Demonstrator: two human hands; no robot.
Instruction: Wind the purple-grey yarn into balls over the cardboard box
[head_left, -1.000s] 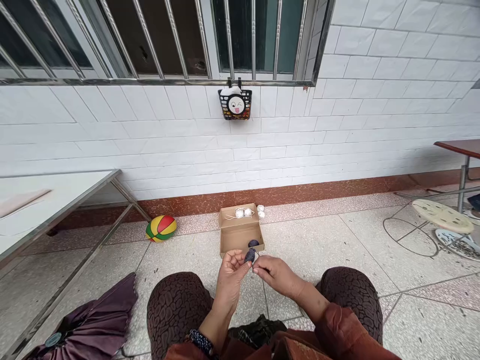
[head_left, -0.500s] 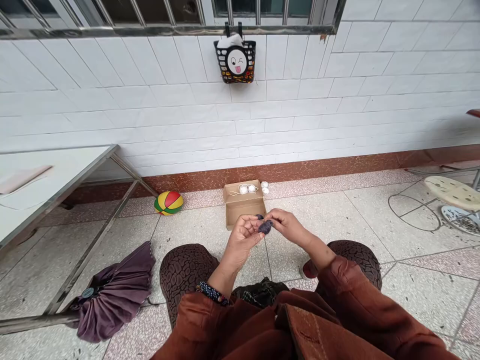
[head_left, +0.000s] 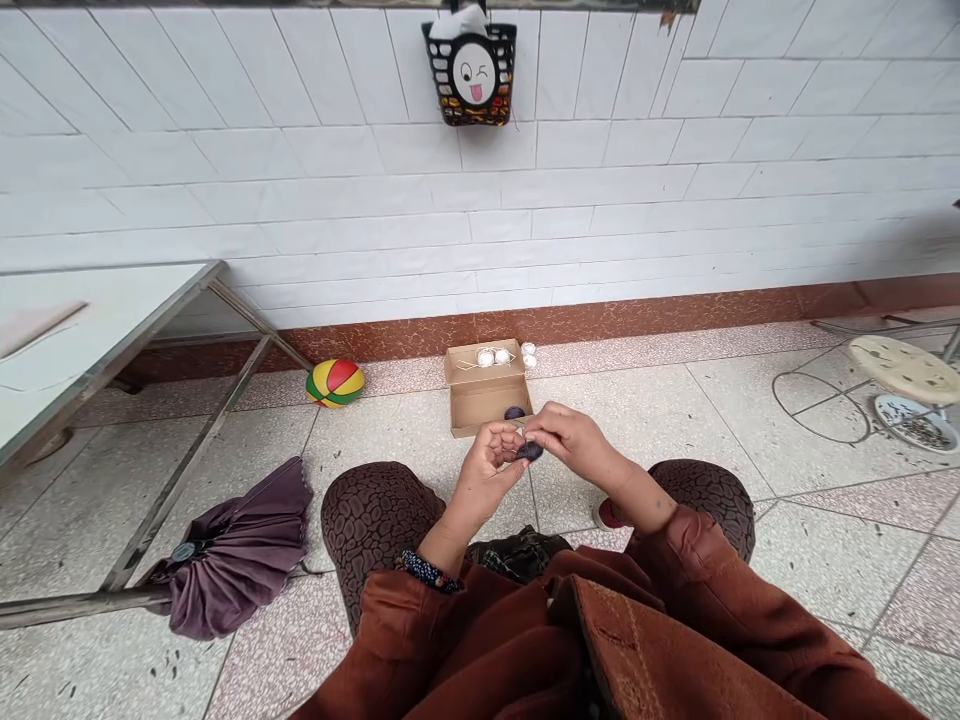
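Observation:
A small dark purple ball of wound yarn (head_left: 529,452) rests in my left hand (head_left: 489,468), its fingers curled round the ball's near side. My right hand (head_left: 564,440) is closed in a pinch just above the ball, fingertips almost meeting those of the left. What it pinches is too small to make out, perhaps a strand. Beyond the hands, an open cardboard box (head_left: 480,405) stands on the floor. A second dark ball (head_left: 514,412) shows at its right front corner, and two white balls (head_left: 493,356) lie on its raised lid.
More white balls (head_left: 529,355) sit right of the box. Left are a colourful ball (head_left: 335,383), a folded purple umbrella (head_left: 240,550) and a metal-framed table (head_left: 150,320). A round stool (head_left: 904,368) stands right. A black basket (head_left: 471,75) hangs on the tiled wall.
The view has tilted downward, so the window bars have left the picture. My right hand has shifted slightly up over the yarn ball. The dark ball in the box shows more fully.

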